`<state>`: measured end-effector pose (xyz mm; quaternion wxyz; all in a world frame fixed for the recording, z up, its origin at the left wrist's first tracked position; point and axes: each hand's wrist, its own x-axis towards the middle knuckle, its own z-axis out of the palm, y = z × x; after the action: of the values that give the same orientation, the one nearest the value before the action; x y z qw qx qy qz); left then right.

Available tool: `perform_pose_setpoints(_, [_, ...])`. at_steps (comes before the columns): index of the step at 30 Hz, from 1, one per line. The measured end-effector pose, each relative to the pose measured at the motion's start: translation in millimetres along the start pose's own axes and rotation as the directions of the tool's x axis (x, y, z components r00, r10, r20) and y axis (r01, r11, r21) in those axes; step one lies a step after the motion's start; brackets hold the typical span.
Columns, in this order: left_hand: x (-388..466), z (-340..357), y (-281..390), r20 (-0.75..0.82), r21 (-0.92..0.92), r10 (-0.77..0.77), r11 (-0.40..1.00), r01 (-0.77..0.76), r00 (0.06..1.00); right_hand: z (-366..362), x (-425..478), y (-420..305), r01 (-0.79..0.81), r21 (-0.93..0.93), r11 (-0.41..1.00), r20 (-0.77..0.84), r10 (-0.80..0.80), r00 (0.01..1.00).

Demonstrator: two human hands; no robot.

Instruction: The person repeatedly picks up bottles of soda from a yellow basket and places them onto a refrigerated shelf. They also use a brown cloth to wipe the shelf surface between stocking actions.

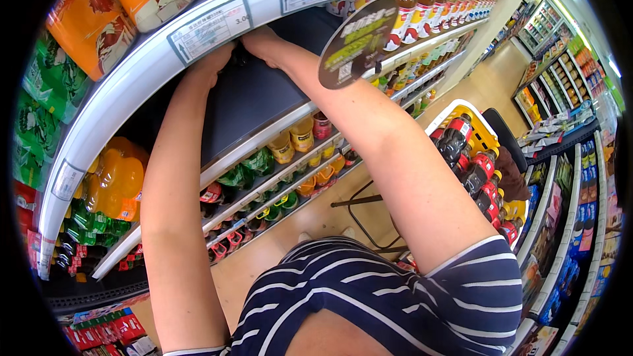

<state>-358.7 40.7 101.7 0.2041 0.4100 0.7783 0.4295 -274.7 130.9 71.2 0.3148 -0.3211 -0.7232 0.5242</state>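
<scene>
Both my arms reach deep into a dark shelf (252, 94) of a store display, under the white price rail (113, 79) of the shelf above. My left hand (211, 65) is at the back on the left, its fingers hidden behind the rail. Close beside it is my right hand (262, 45), with its fingertips also out of sight. A small dark, shiny thing (240, 55) shows between the two hands; what it is, and whether either hand grips it, I cannot tell. A round brown hanging sign (357, 42) overlaps my right forearm.
Orange soda bottles (116, 178) stand left of my left arm. Bottles with red-and-white labels (410, 17) line the shelf at right. A yellow-and-white basket (462, 109) holds several cola bottles (455, 138). Beside it is a dark metal-framed stool or stand (358, 201).
</scene>
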Motion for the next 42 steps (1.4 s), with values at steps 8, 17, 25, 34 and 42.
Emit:
perform_pose_setpoints(8, [-59,-2,33,0.194,-0.329,-0.069,0.935,0.132,0.979,-25,-73,-36,-0.093,0.169,0.981,-0.005,0.095,0.995])
perform_pose_setpoints(17, [-150,48,41,0.158,-0.772,0.180,0.635,0.008,0.971,-56,-178,-29,0.397,0.252,0.882,-0.289,-0.323,0.901])
perform_pose_setpoints(25, [-242,135,7,0.167,-0.705,0.358,0.694,-0.143,0.919,-93,-297,25,0.158,-0.149,0.976,-0.413,-0.207,0.887])
perform_pose_setpoints(34, [-268,182,-2,0.366,-0.694,0.542,0.701,-0.166,0.757,-113,-354,52,0.068,-0.270,0.961,-0.579,-0.218,0.786])
perform_pose_setpoints(42, [-274,196,10,0.492,-0.701,0.565,0.708,-0.083,0.663,-130,-372,55,-0.005,-0.443,0.896,-0.622,-0.303,0.722])
